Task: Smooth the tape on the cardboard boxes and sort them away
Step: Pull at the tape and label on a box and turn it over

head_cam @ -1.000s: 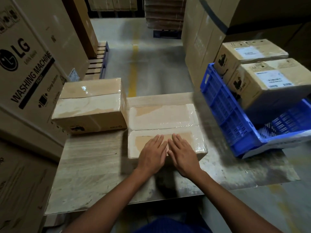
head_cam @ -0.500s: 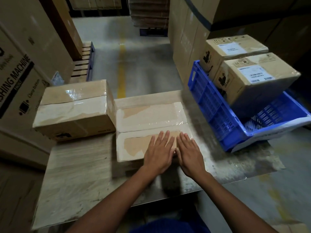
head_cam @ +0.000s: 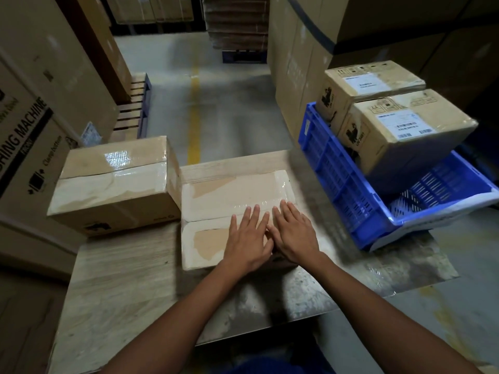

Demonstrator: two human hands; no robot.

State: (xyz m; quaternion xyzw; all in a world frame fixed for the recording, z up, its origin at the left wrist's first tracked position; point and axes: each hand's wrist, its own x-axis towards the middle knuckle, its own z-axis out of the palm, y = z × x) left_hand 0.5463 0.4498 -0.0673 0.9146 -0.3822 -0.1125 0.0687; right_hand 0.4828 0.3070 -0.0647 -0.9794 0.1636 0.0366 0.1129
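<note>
Both my hands lie flat, palms down, on the top of the low cardboard box [head_cam: 216,195] right in front of me. My left hand [head_cam: 249,238] and my right hand [head_cam: 293,236] sit side by side, thumbs touching, fingers straight and slightly spread, gripping nothing and pressing on the clear tape [head_cam: 243,190] that covers the lid. My fingertips reach the seam between the two flaps; the palms rest on the near flap, towards the right end of the box. The tape shines beyond my fingers, and to the left of my left hand a bare brown patch of card shows through it. The box rests on the worn table [head_cam: 121,279], whose surface stretches out below my wrists and off to the left. Just left of the box, touching its side, stands a taller cardboard box [head_cam: 113,184], also taped across its top, with a bright glare on the film. To the right of my right hand, near but apart from the box, a blue plastic crate [head_cam: 337,179] sits tilted at the table's corner, holding two labelled cartons: the nearer carton [head_cam: 405,136] and the farther carton [head_cam: 370,87] behind it, both with white printed labels on top. Far beyond my fingertips a yellow floor line [head_cam: 194,114] runs away across the concrete, and well off to my left stands a big washing machine carton [head_cam: 24,147].
</note>
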